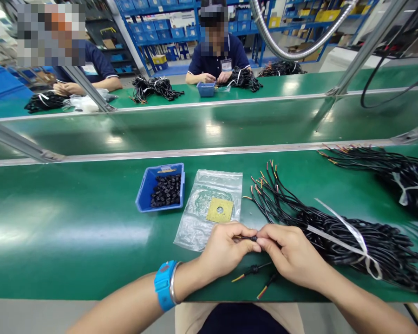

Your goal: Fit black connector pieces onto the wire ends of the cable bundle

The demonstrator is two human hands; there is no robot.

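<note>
My left hand (226, 246) and my right hand (290, 253) meet fingertip to fingertip above the front of the green table. Both pinch a black cable (252, 238) close to its end, where a small black piece sits around it; the fingers hide part of it. Below them lie two more cable ends, one with a black fitting (254, 269) and bare coloured wires, the other (267, 284) partly under my right hand. Right of my hands rests a bundle of black cables (337, 236) tied with a white strip. A clear plastic bag (191, 227) with a yellow square (220, 210) on it lies just beyond my left hand.
A blue bin (142, 195) of small black parts (166, 190) stands left of the bag. Another tied cable bundle (397, 171) lies far right. Metal frame posts (17, 141) and a rail cross the bench. Two people (218, 60) sit opposite, beside more cables and a small blue bin (206, 89).
</note>
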